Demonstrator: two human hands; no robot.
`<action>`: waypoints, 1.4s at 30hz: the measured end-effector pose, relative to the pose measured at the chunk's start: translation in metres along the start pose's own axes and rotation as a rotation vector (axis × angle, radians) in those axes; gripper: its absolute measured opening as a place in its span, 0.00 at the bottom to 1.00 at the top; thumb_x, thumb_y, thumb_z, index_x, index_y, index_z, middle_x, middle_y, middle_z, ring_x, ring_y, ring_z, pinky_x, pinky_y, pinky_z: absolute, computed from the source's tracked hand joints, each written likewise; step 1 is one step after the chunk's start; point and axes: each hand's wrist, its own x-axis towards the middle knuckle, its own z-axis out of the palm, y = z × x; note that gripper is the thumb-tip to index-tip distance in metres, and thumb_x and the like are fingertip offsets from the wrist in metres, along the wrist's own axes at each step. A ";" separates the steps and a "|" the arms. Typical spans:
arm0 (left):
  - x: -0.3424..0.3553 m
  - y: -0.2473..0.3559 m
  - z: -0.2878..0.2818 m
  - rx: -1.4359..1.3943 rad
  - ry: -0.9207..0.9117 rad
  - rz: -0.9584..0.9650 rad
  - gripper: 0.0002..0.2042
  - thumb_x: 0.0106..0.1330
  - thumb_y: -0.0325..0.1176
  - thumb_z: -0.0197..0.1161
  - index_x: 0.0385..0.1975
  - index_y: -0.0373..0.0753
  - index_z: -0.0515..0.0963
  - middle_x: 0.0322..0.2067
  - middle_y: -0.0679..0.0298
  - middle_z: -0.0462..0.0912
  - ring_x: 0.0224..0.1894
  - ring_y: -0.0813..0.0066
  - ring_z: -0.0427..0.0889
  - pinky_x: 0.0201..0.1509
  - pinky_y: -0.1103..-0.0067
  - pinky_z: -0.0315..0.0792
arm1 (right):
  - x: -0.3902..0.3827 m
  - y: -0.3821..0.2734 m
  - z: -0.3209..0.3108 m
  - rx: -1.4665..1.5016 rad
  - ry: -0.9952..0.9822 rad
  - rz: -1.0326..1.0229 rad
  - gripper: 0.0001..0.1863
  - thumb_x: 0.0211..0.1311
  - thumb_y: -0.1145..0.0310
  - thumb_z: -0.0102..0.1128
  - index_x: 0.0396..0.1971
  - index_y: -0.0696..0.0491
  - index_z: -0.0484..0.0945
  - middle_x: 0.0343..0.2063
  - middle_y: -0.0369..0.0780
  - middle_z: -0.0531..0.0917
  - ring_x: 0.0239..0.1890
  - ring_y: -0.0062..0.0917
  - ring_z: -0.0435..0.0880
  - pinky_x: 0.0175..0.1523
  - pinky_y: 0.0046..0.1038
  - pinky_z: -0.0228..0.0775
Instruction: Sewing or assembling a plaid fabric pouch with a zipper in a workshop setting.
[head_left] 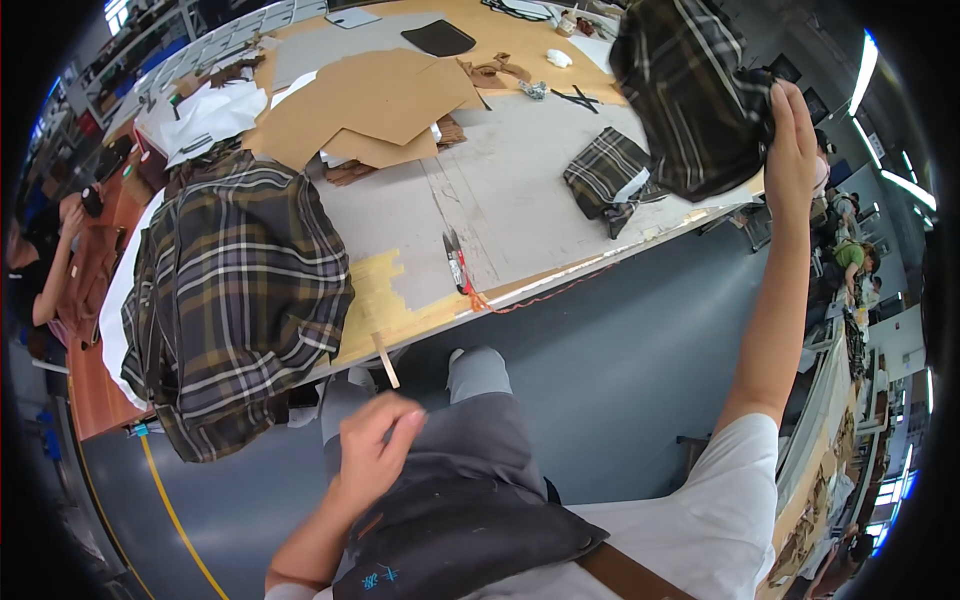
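So, R hand [792, 135] clamped on R edge of plaid pouch-like pc [690, 100], fingers wrapped over the edge, held up by table's R end. Pc = woven cloth, dk brown/black check w/ thin white lines, rounded lower corners, soft folds, bulges a bit. L hand [380, 445] low in front of body, over the lap, fingers curled, thumb up against them; can't tell if anything's pinched inside. Nearest it: flat pale wood strip [385, 360], sticking out past table edge, apart from the hand.

Table [390, 215] = smooth grey top, worn yellowish patch at near edge. Smaller plaid pc [605, 160] lies on it, creased, boxy, white patch on one side, near the held pc. Snips [458, 265] w/ red on them near front edge, orange cord [540, 295] trailing R along the edge.

In the way: big rumpled plaid heap [235, 290] fills L side, drapes off near edge. Behind it, stiff flat brown sheets [360, 105], overlapping, angular outlines. Farther back: dk flat panel [438, 38], thin black strips [575, 98], white crumpled wad [558, 58].
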 end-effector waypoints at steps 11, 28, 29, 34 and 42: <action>0.019 0.029 -0.003 -0.523 0.062 -0.145 0.05 0.57 0.26 0.61 0.31 0.32 0.76 0.29 0.67 0.78 0.36 0.84 0.74 0.44 0.86 0.66 | -0.188 -0.098 0.038 0.622 -0.901 0.309 0.18 0.53 0.67 0.61 0.42 0.58 0.71 0.31 0.36 0.74 0.30 0.16 0.68 0.37 0.19 0.63; -0.056 0.015 -0.089 0.389 0.181 0.376 0.23 0.38 0.29 0.71 0.39 0.38 0.77 0.39 0.59 0.74 0.39 0.64 0.74 0.43 0.76 0.68 | -0.257 -0.148 0.106 0.532 -1.249 0.319 0.06 0.56 0.72 0.57 0.30 0.59 0.76 0.16 0.38 0.74 0.18 0.21 0.71 0.24 0.24 0.61; -0.050 0.022 -0.083 0.477 0.152 0.419 0.20 0.39 0.30 0.71 0.36 0.38 0.77 0.34 0.61 0.76 0.35 0.65 0.74 0.39 0.75 0.67 | -0.254 -0.150 0.107 0.530 -1.251 0.320 0.06 0.56 0.72 0.57 0.30 0.59 0.76 0.16 0.38 0.74 0.18 0.21 0.71 0.24 0.24 0.61; -0.056 0.009 -0.077 0.187 0.101 0.193 0.09 0.46 0.25 0.67 0.28 0.35 0.77 0.21 0.65 0.77 0.23 0.73 0.74 0.29 0.79 0.66 | -0.241 -0.153 0.104 0.503 -1.399 0.343 0.09 0.50 0.70 0.62 0.31 0.58 0.76 0.22 0.40 0.77 0.22 0.27 0.76 0.28 0.23 0.65; -0.068 0.009 -0.059 -0.117 0.080 -0.136 0.04 0.50 0.22 0.65 0.26 0.32 0.78 0.19 0.66 0.76 0.19 0.84 0.70 0.21 0.86 0.60 | -0.264 -0.181 0.121 0.544 -0.795 -0.168 0.16 0.40 0.77 0.67 0.34 0.56 0.78 0.31 0.40 0.77 0.32 0.30 0.77 0.35 0.27 0.70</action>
